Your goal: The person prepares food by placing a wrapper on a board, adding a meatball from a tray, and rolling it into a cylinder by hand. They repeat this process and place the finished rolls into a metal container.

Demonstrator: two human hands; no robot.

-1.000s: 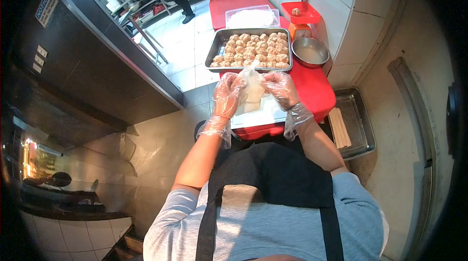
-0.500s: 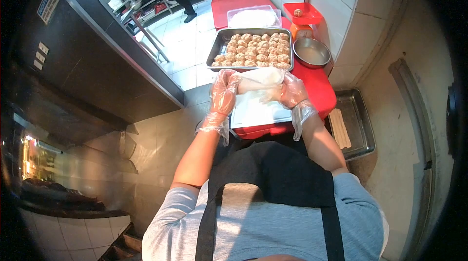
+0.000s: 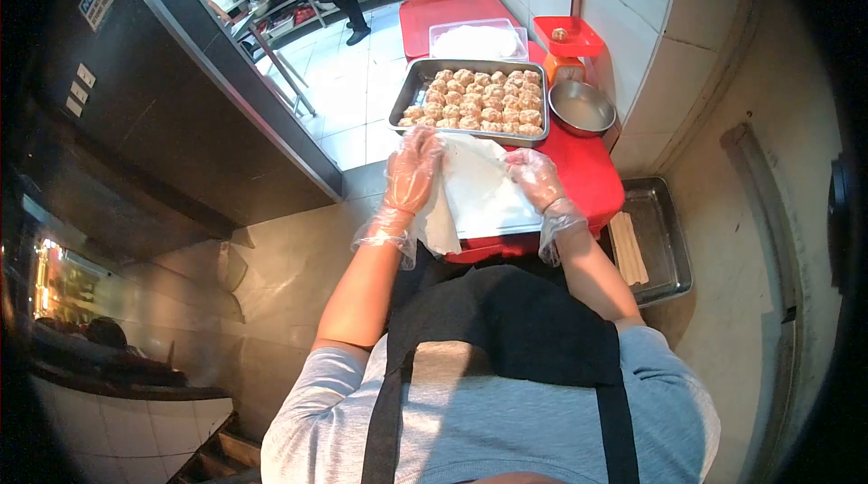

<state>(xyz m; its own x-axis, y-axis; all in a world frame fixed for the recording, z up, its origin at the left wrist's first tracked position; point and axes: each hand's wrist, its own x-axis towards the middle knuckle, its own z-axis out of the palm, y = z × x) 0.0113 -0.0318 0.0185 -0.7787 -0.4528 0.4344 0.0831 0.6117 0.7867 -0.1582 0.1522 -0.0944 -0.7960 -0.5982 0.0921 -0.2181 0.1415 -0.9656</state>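
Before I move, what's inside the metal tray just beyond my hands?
The metal tray holds rows of pale, lumpy balls, with bare metal showing along its left side. The floor beneath the balls is covered, so I can't tell whether anything lies under them.

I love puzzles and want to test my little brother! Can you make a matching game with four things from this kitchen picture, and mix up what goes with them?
Things:
1. Lumpy food balls
2. Kitchen scale
3. Metal bowl
4. The person's right hand

Clues:
A. Round and grey
B. Inside a see-through glove
C. Sitting in rows in a metal tray
D. Orange, with a red pan on top

Right pairs: 1-C, 2-D, 3-A, 4-B
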